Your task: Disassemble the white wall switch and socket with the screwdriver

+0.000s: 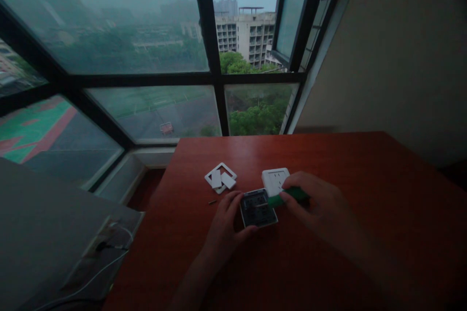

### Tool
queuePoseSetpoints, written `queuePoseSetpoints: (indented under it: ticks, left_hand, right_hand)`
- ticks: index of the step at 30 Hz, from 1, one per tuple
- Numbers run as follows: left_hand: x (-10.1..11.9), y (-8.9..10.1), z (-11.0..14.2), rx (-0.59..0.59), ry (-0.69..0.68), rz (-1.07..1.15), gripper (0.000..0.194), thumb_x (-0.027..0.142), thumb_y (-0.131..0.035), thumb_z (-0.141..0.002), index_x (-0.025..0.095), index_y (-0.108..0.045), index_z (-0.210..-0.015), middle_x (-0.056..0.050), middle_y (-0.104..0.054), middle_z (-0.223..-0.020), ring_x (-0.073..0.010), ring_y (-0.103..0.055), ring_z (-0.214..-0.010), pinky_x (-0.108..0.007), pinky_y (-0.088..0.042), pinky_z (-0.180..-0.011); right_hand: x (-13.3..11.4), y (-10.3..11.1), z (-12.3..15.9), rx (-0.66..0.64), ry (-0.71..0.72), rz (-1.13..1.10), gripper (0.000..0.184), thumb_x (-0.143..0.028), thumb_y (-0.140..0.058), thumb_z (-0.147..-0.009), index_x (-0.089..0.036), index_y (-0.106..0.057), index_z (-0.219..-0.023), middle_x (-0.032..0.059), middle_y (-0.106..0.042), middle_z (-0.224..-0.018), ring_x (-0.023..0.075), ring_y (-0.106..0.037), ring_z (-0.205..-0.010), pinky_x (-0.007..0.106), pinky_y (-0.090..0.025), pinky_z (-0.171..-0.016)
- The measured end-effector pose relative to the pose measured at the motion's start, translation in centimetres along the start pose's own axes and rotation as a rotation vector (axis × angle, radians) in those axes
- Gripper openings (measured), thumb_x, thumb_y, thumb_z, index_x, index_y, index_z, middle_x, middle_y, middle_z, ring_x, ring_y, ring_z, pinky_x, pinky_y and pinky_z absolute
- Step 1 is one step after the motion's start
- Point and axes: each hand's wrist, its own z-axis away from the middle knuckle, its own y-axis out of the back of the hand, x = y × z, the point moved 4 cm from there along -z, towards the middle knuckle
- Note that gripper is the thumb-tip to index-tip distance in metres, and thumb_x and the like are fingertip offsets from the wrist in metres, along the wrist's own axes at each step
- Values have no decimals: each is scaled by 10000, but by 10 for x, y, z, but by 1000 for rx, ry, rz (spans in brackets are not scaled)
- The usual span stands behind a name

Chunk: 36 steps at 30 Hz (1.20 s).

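Observation:
My left hand (pixel 226 226) grips the edge of a wall switch (pixel 258 216), a square white-rimmed unit with its dark inner side facing up on the table. My right hand (pixel 319 204) is closed around the green handle of a screwdriver (pixel 294 196). The screwdriver's shaft points left over the switch; I cannot tell whether its tip touches a screw. Just behind the switch lies a white wall socket (pixel 274 179), face up with slots. Farther left, a white square frame (pixel 209 176) has two loose white cover plates (pixel 216 179) on it.
A small screw (pixel 212 202) lies on the reddish-brown table (pixel 328 155), left of the switch. Dark-framed windows (pixel 217 77) stand beyond the far edge. To the lower left, cables (pixel 105 267) and a plug run beside the table.

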Motion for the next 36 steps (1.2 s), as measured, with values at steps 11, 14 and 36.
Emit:
queuePoseSetpoints:
  ticks: [11,14,36]
  left_hand:
    - [-4,-3,0,-16,-7,34,763,225,-772,-720,270,-397,-1382,-124,-417,-1422,-323,-407,-1317,-530,-361,-1082]
    - [-8,-4,1,-9,-16,38,784,221,-768,-722,277,-372,-1397,-121,-426,-1418,-319,-415,-1313,-535,-357,-1083]
    - [-9,-3,-2,-14,5,41,661,245,-774,-722,235,-491,-1320,-137,-481,-1381,-326,-457,-1278,-514,-410,-1035]
  right_hand:
    - [-24,1,-14,-103,99,166,117,-270,-515,-914,-194,-585,-969,58,-652,-944,181,-629,-801,296,-469,-675]
    - [-49,-1,-30,-198,159,369,189,-340,-499,-932,-189,-611,-915,62,-660,-879,199,-638,-733,285,-411,-551]
    - [-90,-17,-83,-422,330,517,293,-351,-484,-941,-171,-665,-797,86,-705,-748,223,-660,-670,290,-327,-484]
